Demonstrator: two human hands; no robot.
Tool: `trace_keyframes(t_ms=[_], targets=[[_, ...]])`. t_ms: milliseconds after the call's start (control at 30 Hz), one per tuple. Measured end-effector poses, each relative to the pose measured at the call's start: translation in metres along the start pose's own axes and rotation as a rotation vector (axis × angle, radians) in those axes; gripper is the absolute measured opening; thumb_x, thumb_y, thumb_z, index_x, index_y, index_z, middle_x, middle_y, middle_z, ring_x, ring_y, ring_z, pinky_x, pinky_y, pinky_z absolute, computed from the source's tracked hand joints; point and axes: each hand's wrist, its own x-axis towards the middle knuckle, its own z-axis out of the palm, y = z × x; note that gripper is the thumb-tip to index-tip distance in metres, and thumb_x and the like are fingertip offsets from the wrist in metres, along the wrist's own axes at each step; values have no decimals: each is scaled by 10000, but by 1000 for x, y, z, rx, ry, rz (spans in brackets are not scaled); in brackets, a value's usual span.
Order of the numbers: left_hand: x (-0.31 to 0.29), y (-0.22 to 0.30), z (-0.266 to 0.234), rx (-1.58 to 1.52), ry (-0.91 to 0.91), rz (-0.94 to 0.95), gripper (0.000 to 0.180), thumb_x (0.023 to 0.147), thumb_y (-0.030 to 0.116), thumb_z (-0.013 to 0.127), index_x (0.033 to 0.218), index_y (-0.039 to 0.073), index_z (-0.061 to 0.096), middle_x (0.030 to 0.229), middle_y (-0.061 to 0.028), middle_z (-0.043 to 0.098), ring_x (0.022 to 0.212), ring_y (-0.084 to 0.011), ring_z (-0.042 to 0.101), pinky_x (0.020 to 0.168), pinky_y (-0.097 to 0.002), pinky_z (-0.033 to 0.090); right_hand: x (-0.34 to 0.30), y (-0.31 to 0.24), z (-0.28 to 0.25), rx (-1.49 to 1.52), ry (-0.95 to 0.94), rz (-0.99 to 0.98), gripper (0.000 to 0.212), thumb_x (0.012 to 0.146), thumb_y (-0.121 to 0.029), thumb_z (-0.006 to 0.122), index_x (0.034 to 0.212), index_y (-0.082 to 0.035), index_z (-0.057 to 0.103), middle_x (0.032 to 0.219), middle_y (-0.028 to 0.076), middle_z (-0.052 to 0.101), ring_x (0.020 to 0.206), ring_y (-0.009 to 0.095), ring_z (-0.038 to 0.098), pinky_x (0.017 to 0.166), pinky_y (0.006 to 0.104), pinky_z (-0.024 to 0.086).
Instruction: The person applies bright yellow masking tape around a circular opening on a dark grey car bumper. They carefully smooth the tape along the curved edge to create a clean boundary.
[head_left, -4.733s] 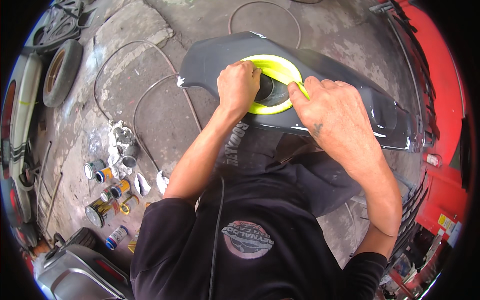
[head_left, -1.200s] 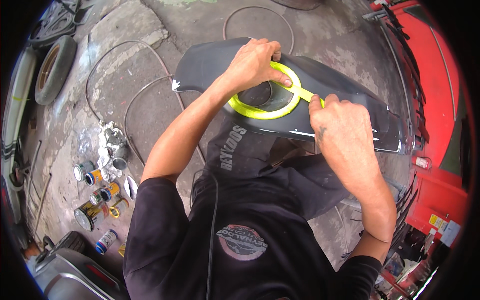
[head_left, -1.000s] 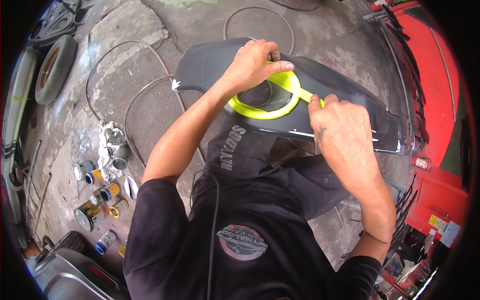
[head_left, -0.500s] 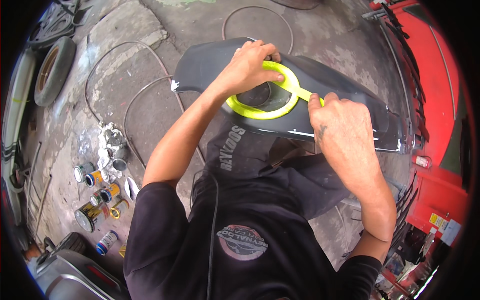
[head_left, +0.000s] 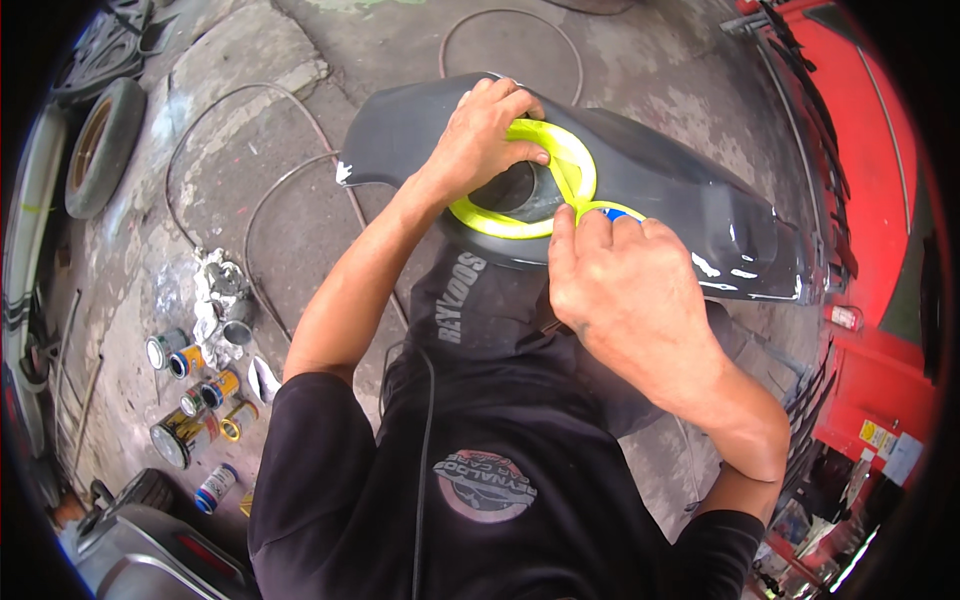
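A dark grey car body panel (head_left: 665,185) lies across my knees. Yellow-green masking tape (head_left: 505,228) rings a round opening in it. My left hand (head_left: 485,140) is closed over the far left side of that ring, its fingers curled on the panel and its thumb along the tape. Below the opening's right side, my right hand (head_left: 635,300) grips a roll of the same tape (head_left: 614,212), whose blue core shows above the knuckles. A twisted strip of tape runs from the roll up to the ring. My right fingertips are partly hidden.
Several paint cans (head_left: 185,440) stand or lie on the concrete floor at left, near crumpled foil (head_left: 213,290). A hose (head_left: 300,100) loops behind the panel. A tyre (head_left: 105,145) lies far left. Red vehicle bodywork (head_left: 870,120) lines the right side.
My right hand has moved left and nearer the ring, turning so that the roll's blue core now shows. The straight tape strip has become slack and twisted. My left hand has barely shifted.
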Motion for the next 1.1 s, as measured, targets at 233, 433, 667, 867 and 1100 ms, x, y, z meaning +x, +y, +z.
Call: trace_keyframes(t_ms=[233, 433, 667, 867, 1100], targets=[[-2, 1, 1, 20, 18, 10, 428, 760, 236, 911, 1116, 70, 743, 1135, -73, 675, 1163, -312, 612, 1017, -441, 511, -11, 52, 15, 45, 91, 155, 133, 777, -63, 686, 868, 33, 701, 788, 178, 691, 712, 324, 745, 635, 418, 581], [-2, 3, -1, 8, 15, 9, 447, 766, 278, 926, 1116, 68, 743, 1130, -79, 673, 1149, -316, 611, 1010, -439, 510, -16, 50, 18, 65, 51, 203, 142, 798, -51, 692, 896, 50, 716, 763, 176, 688, 703, 328, 744, 624, 432, 567], [1, 10, -9, -9, -36, -4, 483, 765, 313, 939, 1125, 56, 743, 1121, -90, 668, 1149, -316, 607, 1006, -435, 509, -17, 51, 17, 101, 47, 223, 160, 798, -49, 691, 915, 55, 727, 765, 181, 693, 710, 330, 746, 624, 439, 563], [2, 8, -8, -12, -39, -32, 449, 775, 271, 924, 1123, 53, 741, 1125, -95, 668, 1158, -320, 605, 1020, -439, 511, -14, 46, 12, 114, 134, 203, 155, 803, -46, 701, 919, 53, 728, 771, 181, 697, 712, 328, 746, 624, 439, 574], [-1, 8, -2, -24, 12, -10, 438, 781, 308, 928, 1124, 91, 763, 1080, -98, 670, 1141, -330, 600, 1012, -456, 468, 0, 42, -8, 205, 163, 118, 86, 771, -38, 716, 823, 31, 724, 753, 188, 696, 697, 329, 741, 608, 443, 571]])
